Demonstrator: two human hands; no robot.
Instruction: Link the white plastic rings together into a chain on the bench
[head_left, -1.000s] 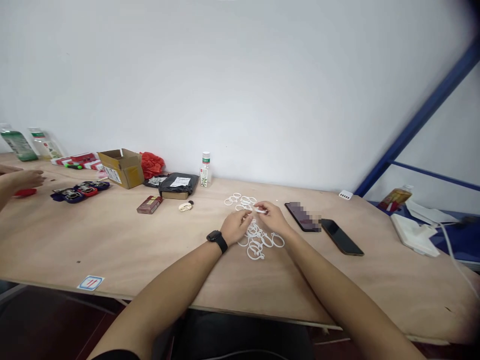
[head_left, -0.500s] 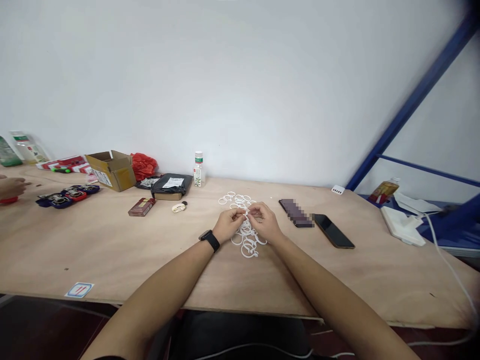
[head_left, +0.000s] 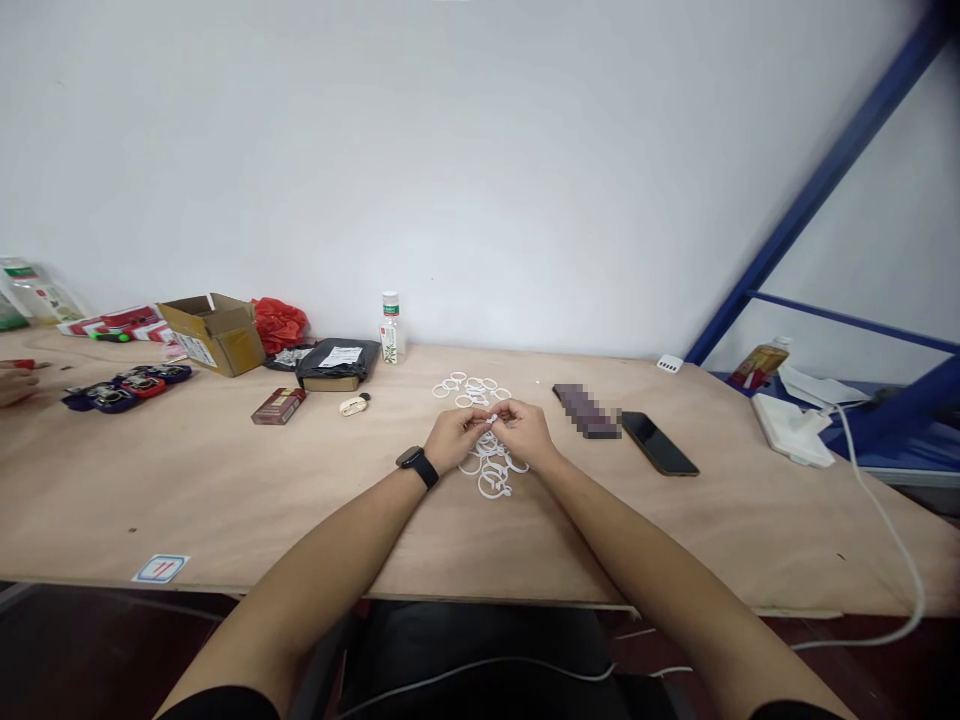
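Both my hands meet over a pile of white plastic rings (head_left: 491, 470) on the wooden table (head_left: 225, 500). My left hand (head_left: 455, 438), with a black watch (head_left: 417, 466) on its wrist, pinches one side of a small white ring (head_left: 493, 418). My right hand (head_left: 527, 431) pinches the other side of the same ring. More white rings (head_left: 469, 388) lie loose just beyond my fingers.
Two dark phones (head_left: 660, 444) lie right of my hands. A small white bottle (head_left: 390, 329), a black parcel (head_left: 334, 365), a cardboard box (head_left: 212, 334), a red packet (head_left: 277, 406) and coloured clips (head_left: 124, 385) sit to the left. Another person's hand (head_left: 15, 382) shows at the far left. A white cable (head_left: 885, 520) trails right.
My hands have drawn together, from slightly apart to pinching one ring between them. The view has shifted a little, so everything sits further left and higher.
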